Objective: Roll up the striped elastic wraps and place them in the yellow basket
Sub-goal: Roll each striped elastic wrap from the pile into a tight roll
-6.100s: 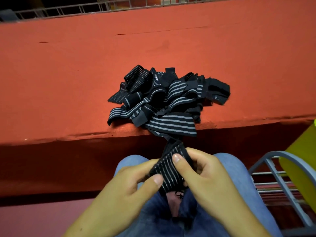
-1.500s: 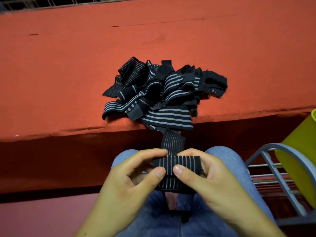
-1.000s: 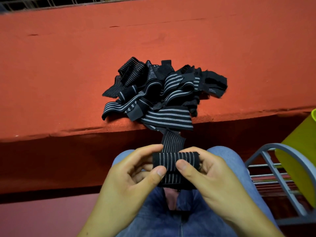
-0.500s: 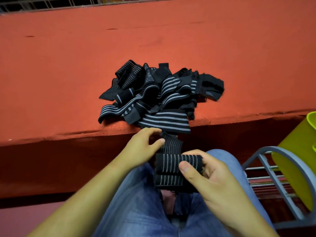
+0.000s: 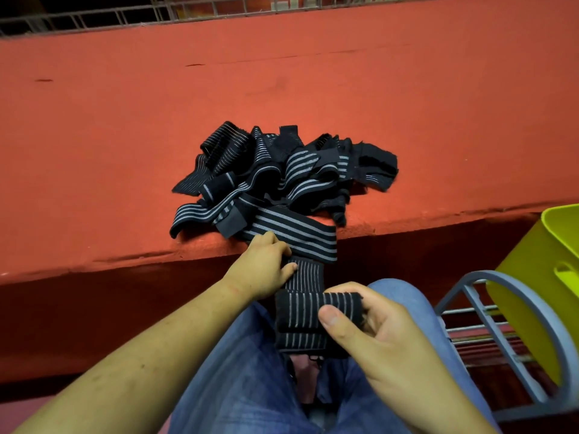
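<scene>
By the front edge of the red ledge [image 5: 125, 151], the left hand [image 5: 263, 264] pinches the striped wrap [image 5: 308, 277] trailing off the pile [image 5: 282, 173]. Below the ledge, the right hand [image 5: 391, 339] curls round its rolled end. The yellow basket [image 5: 532, 277] stands right of the ledge.
</scene>
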`<state>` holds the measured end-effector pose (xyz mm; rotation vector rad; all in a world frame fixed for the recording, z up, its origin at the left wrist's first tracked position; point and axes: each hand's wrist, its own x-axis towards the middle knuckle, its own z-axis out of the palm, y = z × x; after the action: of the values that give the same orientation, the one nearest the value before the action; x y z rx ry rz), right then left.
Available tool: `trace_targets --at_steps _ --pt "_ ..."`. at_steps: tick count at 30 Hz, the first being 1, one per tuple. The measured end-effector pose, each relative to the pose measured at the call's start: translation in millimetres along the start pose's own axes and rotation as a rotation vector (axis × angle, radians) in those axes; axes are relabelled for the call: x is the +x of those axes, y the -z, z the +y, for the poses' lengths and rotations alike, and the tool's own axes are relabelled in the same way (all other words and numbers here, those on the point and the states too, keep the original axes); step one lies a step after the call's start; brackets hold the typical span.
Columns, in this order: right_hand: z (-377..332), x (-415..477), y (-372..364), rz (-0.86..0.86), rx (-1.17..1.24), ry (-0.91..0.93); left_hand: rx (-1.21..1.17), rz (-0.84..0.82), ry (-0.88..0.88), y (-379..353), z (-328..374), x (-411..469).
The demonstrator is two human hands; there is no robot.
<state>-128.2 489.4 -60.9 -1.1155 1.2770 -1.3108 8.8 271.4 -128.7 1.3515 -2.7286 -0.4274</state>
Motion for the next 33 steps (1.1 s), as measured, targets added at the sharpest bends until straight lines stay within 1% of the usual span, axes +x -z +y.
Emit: trace_targets --at_steps 7,11,14,16,17,18,20,21,22,25,27,29,30,33 --pt "0 0 1 -0.008 -0.002 0.003 -0.051 -0.012 0.026 -4 -2 3" --pt "-1 -2 3 -0.006 -0.009 -0.005 -0.107 -0.04 -0.002 -3 -1 -2" --pt "-1 -1 5 -0.008 -0.002 -0.015 -0.178 -0.139 -0.027 1 -1 -12" --pt "-2 0 5 -0.011 0.007 -0.019 -0.194 -0.228 -0.04 4 2 -21" --pt "-2 0 5 -0.01 0.011 -0.02 -0.194 -0.243 -0.05 6 3 -25" --pt "-2 0 5 -0.005 0.014 -0.019 -0.199 -0.233 -0.063 9 5 -29" --pt "-3 0 4 0.01 0.03 -0.015 -0.246 -0.148 -0.087 17 11 -40" --pt "-3 0 4 0.017 0.042 -0.017 -0.324 -0.099 -0.081 22 16 -45" --pt "-3 1 4 0.022 0.051 -0.019 -0.45 -0.072 -0.051 29 22 -52" --pt "0 2 5 0.045 0.073 -0.022 -0.954 -0.087 0.034 47 43 -81" --pt "3 3 4 0.044 0.074 -0.02 -1.17 -0.08 0.07 51 52 -102" --pt "5 3 3 0.043 0.072 -0.022 -1.271 -0.054 0.051 52 60 -121" --pt "6 3 2 0.044 0.082 -0.022 -1.285 -0.038 0.038 51 63 -129" --pt "7 3 -3 0.048 0.091 -0.009 -1.197 0.074 0.006 49 68 -145"
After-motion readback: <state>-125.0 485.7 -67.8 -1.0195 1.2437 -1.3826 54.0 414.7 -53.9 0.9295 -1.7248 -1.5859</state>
